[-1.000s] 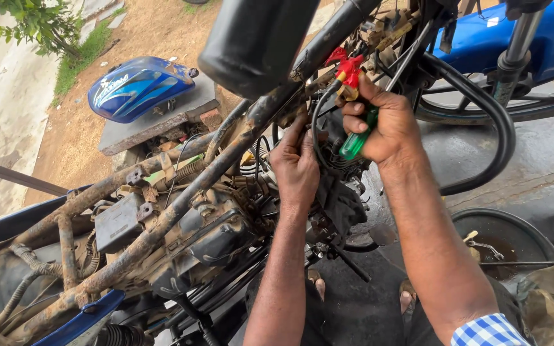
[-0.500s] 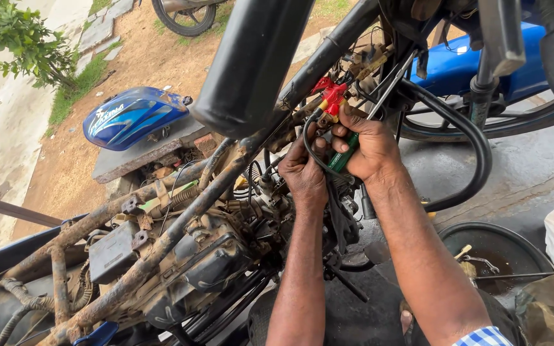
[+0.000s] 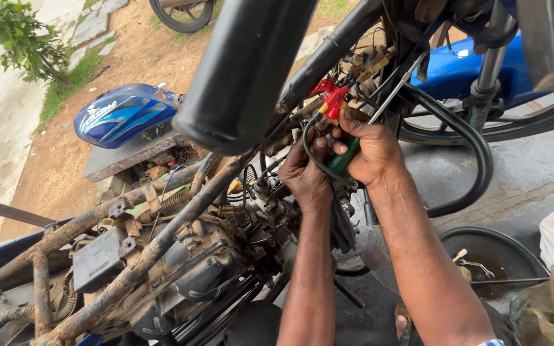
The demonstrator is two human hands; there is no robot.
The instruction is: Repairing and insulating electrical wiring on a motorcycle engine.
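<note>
green plastic, the handle of a screwdriver [image 3: 343, 160], wrapped tight in the right hand [image 3: 374, 152], fingers curled and pressed together round it, up by the red connector [image 3: 329, 97] on the stripped motorcycle frame [image 3: 161, 240]. left hand [image 3: 304, 174] just beside, fingertips bunched and pinching at a black cable [image 3: 309, 152] looping past the handle. probably light, rigid, easy to turn; best gripped mid-handle, as now. cable likely soft and springy, connector plastic likely brittle, so better pinched near the plug. blue fuel tank [image 3: 123, 114] well apart, on a slab.
</note>
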